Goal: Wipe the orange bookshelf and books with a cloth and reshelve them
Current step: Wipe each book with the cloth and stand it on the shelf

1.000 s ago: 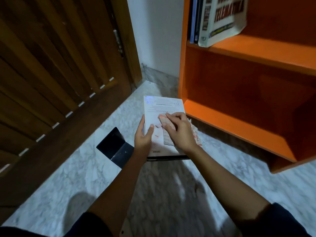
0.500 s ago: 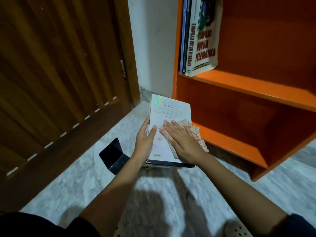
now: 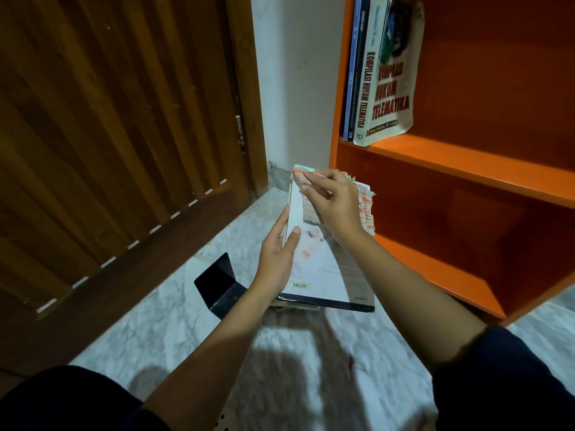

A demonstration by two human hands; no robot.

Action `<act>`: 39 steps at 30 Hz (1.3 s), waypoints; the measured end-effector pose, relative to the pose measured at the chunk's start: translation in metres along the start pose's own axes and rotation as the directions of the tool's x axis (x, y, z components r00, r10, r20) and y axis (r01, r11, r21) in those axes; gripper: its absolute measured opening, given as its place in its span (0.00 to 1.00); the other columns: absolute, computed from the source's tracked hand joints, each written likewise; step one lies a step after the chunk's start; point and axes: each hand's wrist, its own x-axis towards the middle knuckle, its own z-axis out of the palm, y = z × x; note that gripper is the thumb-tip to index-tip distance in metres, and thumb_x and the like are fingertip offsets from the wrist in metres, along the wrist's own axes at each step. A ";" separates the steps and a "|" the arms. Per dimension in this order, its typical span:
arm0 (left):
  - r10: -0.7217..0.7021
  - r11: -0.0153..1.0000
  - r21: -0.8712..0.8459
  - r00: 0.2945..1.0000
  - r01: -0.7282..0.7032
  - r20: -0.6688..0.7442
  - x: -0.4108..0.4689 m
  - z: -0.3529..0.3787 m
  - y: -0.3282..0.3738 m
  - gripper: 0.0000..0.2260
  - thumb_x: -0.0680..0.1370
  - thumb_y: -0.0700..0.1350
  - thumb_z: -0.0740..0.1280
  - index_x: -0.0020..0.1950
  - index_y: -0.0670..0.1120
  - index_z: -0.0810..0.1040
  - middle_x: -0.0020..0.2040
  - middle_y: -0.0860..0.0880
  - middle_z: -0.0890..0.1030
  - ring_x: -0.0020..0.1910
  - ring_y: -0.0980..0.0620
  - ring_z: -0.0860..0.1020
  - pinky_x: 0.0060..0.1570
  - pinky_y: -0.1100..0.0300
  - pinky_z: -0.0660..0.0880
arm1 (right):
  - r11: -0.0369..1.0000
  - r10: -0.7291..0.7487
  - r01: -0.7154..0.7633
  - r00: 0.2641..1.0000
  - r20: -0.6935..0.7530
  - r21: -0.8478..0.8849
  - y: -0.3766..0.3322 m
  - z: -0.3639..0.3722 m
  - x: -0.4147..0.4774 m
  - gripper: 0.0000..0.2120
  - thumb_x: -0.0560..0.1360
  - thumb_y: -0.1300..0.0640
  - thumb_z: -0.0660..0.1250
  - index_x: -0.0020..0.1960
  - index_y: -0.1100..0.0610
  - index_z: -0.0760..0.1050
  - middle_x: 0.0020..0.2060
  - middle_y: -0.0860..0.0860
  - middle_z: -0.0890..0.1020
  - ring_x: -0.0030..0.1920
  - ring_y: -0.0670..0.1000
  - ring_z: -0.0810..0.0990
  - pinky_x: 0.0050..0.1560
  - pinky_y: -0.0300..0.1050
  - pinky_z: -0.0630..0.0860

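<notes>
- Pale marble floor lies under both hands, with a wooden door to their left and the orange bookshelf to their right.
- The left hand grips a glossy white book by its left edge, thumb on the cover.
- The right hand holds a striped cloth against the book's far end.

Floor: grey-white marble, lower half of frame.
On floor: black bookend, centre; orange bookshelf, right.
Upper shelf board: books standing upright at its left end, upper right.
</notes>
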 end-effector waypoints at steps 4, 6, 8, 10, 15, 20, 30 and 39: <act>-0.022 0.998 -0.063 1.000 0.023 0.022 0.001 0.002 0.006 0.20 0.80 0.42 0.61 0.71 0.53 0.66 0.66 0.52 0.73 0.58 0.54 0.77 0.48 0.64 0.79 | 0.999 0.010 -0.009 1.000 0.010 -0.049 0.003 -0.009 -0.005 0.15 0.75 0.53 0.68 0.61 0.54 0.78 0.58 0.50 0.81 0.59 0.46 0.78 0.60 0.49 0.76; -0.026 0.995 -0.093 0.999 0.028 0.020 0.002 0.002 0.007 0.20 0.80 0.42 0.60 0.72 0.52 0.66 0.64 0.52 0.74 0.56 0.55 0.78 0.45 0.65 0.78 | 0.975 -0.062 0.097 0.982 0.179 -0.198 0.008 -0.018 -0.011 0.19 0.78 0.49 0.61 0.68 0.50 0.71 0.66 0.48 0.74 0.70 0.45 0.67 0.72 0.55 0.62; -0.021 0.996 -0.086 1.000 0.022 0.019 0.003 0.002 0.009 0.20 0.80 0.42 0.60 0.72 0.52 0.65 0.67 0.51 0.73 0.60 0.53 0.77 0.51 0.61 0.79 | 0.914 -0.113 0.243 0.922 0.371 -0.325 0.011 -0.027 -0.016 0.22 0.80 0.46 0.52 0.73 0.44 0.60 0.73 0.44 0.62 0.74 0.41 0.52 0.75 0.51 0.42; -0.006 0.999 -0.043 1.000 0.007 0.025 0.002 0.004 0.011 0.20 0.80 0.43 0.60 0.72 0.52 0.65 0.67 0.55 0.72 0.60 0.59 0.76 0.51 0.66 0.77 | 0.862 -0.121 0.330 0.872 0.475 -0.386 0.009 -0.029 -0.015 0.22 0.80 0.45 0.46 0.73 0.41 0.52 0.75 0.41 0.55 0.74 0.40 0.45 0.72 0.48 0.36; 0.033 0.999 -0.004 0.999 -0.033 0.010 -0.003 0.007 0.014 0.20 0.80 0.43 0.61 0.72 0.52 0.65 0.68 0.56 0.71 0.63 0.59 0.74 0.58 0.65 0.74 | 0.816 -0.113 0.348 0.878 0.464 -0.461 -0.001 -0.019 0.004 0.23 0.80 0.43 0.44 0.75 0.41 0.54 0.76 0.45 0.56 0.76 0.47 0.49 0.73 0.50 0.40; 0.049 0.994 -0.100 0.999 -0.048 0.007 -0.004 0.004 0.017 0.17 0.80 0.40 0.60 0.66 0.55 0.68 0.67 0.51 0.74 0.62 0.52 0.76 0.55 0.59 0.77 | 0.856 0.205 -0.171 0.979 0.015 -0.488 0.011 -0.023 0.007 0.21 0.82 0.46 0.48 0.75 0.44 0.57 0.75 0.47 0.60 0.75 0.52 0.55 0.73 0.61 0.50; 0.056 0.998 -0.009 0.998 -0.056 -0.014 0.001 0.009 0.013 0.18 0.81 0.44 0.59 0.72 0.51 0.66 0.67 0.53 0.72 0.62 0.57 0.74 0.55 0.64 0.75 | 0.927 0.030 0.074 0.962 0.271 -0.367 -0.006 -0.014 -0.025 0.23 0.81 0.46 0.45 0.75 0.45 0.56 0.75 0.46 0.60 0.75 0.48 0.54 0.74 0.52 0.48; 0.028 0.993 -0.110 0.986 -0.047 -0.164 0.002 0.014 0.016 0.19 0.82 0.42 0.58 0.73 0.52 0.63 0.67 0.51 0.73 0.53 0.59 0.79 0.47 0.61 0.77 | 0.906 0.151 -0.088 0.981 0.121 -0.414 0.012 -0.037 -0.047 0.20 0.82 0.47 0.49 0.74 0.41 0.58 0.73 0.45 0.64 0.73 0.49 0.60 0.71 0.58 0.57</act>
